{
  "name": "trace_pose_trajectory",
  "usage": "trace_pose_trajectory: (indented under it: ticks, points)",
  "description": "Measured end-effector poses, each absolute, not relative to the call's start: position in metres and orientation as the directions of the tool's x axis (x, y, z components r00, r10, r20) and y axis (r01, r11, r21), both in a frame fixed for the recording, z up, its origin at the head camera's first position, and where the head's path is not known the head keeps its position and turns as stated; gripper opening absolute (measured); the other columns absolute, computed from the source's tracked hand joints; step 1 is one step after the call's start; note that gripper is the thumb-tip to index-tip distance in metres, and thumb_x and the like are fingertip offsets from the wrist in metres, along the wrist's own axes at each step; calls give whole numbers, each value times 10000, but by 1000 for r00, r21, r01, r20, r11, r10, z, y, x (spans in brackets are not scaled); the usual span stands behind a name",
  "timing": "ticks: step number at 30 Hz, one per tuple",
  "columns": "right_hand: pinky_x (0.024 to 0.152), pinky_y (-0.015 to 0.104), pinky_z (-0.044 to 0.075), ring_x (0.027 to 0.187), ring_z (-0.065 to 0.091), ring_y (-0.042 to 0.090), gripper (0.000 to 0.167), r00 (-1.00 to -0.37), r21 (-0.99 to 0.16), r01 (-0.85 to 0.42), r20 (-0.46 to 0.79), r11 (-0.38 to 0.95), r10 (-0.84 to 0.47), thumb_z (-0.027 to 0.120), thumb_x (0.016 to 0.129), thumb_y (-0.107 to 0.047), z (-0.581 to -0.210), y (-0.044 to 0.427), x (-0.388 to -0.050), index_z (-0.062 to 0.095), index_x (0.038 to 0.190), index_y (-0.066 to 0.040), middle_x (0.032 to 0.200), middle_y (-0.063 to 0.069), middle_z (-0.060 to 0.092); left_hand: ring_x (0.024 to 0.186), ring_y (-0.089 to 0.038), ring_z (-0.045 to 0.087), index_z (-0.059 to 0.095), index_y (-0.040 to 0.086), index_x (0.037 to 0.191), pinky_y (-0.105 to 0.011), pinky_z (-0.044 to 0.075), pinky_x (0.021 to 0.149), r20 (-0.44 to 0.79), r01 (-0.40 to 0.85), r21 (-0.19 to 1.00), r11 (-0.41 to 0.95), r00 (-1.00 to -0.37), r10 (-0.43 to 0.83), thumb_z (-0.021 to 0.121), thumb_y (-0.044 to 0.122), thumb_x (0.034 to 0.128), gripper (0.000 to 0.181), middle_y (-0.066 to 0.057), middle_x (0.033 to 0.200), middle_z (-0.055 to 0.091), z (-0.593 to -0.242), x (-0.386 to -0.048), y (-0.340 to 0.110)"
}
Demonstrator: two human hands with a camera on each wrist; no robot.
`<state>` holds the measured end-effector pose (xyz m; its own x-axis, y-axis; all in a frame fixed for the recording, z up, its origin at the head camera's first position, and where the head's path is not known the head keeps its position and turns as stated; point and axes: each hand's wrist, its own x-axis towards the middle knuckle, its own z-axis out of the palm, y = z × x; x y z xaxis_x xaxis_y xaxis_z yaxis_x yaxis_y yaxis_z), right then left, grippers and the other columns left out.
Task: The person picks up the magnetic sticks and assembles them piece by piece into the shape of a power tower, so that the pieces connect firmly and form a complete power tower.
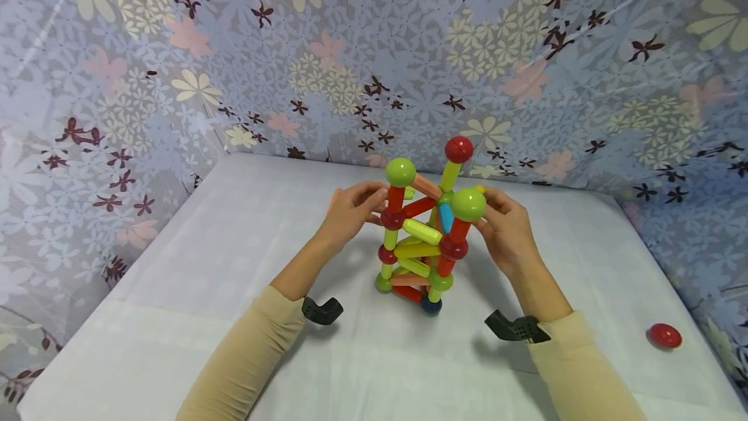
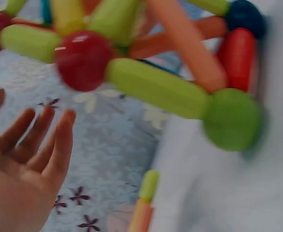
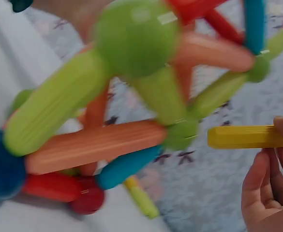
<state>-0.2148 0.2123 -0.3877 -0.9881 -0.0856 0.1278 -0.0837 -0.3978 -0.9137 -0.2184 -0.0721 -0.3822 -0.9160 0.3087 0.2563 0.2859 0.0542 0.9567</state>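
A tower of coloured magnetic sticks and balls (image 1: 422, 231) stands upright on the white table, with a red ball (image 1: 458, 149) at its highest point. My left hand (image 1: 350, 213) is at the tower's upper left. In the left wrist view its fingers (image 2: 62, 140) are spread and relaxed, holding nothing. On the tower's right side, my right hand (image 1: 510, 229) pinches a yellow stick (image 3: 243, 137) between thumb and fingers. In the right wrist view that stick lies apart from the nearby green ball (image 3: 182, 134). From the head view, most of it is hidden by the hand.
A red dish-like piece (image 1: 664, 336) lies near the table's right edge. Loose yellow-green and orange sticks (image 2: 150, 186) lie beyond the left hand, mostly hidden in the head view. Flowered cloth (image 1: 327, 83) hangs behind the white table (image 1: 193, 265).
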Motion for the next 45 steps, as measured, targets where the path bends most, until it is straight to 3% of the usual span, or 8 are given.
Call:
trace_pose_trajectory:
  ticks: [4,7,12,15,17,34,39,45]
  points:
    - [830,291,522,1021,537,208,284,-976,-876,-164,212,-453,-56,655,914,-65,-371,223,-210,579,1173,25,1144,99,514,1059,-300,610,558,9,1259,-438,521,848,321,312,945,-92,-847,423,580,577,888,679,-137,1213,598,-367,-214,-81]
    - [804,294,531,990,558,222,281,-959,-862,-216,274,-459,-65,625,931,-49,-361,226,-205,560,1192,34,1166,111,526,1080,-315,591,537,-8,1278,-450,505,877,366,350,928,-132,-778,511,672,591,809,773,-150,1226,588,-359,-209,-83]
    - [786,278,536,955,591,235,366,-933,-821,-271,353,-503,-73,599,939,-21,-349,227,-196,523,1274,105,1268,163,514,1080,-296,596,558,16,1292,-437,503,884,400,426,899,-99,-708,582,778,282,824,582,-120,1204,609,-357,-204,-80]
    - [831,281,522,1002,607,249,414,-928,-808,-281,367,-519,-69,602,932,-3,-342,223,-189,499,1321,95,1266,184,514,1078,-280,601,578,29,1278,-435,502,887,399,442,894,-78,-702,590,748,82,831,481,-106,1188,618,-358,-204,-80]
    - [853,295,513,1032,615,264,416,-924,-804,-289,377,-520,-70,603,928,5,-337,219,-184,496,1321,91,1242,198,523,1071,-278,603,589,37,1266,-435,501,889,400,448,891,-71,-703,589,736,48,832,458,-101,1181,620,-357,-204,-81]
    - [834,300,523,927,641,225,275,-887,-792,-348,452,-502,-97,567,929,65,-329,193,-165,573,1190,152,1040,148,643,980,-299,620,590,36,1236,-458,522,831,416,467,879,-93,-659,626,758,195,833,465,-100,1129,629,-357,-207,-79]
    - [822,288,527,925,636,218,286,-887,-802,-356,452,-480,-98,567,936,43,-329,191,-165,559,1202,150,1034,144,639,973,-298,630,600,77,1222,-447,529,828,409,474,877,-74,-659,631,750,187,827,437,-101,1120,627,-357,-208,-80]
    - [878,300,501,1009,608,225,297,-888,-842,-353,439,-409,-138,572,939,29,-330,190,-162,573,1226,105,1092,132,633,977,-316,624,596,38,1216,-457,525,830,399,456,886,-83,-660,636,756,150,820,441,-130,1129,604,-358,-208,-81]
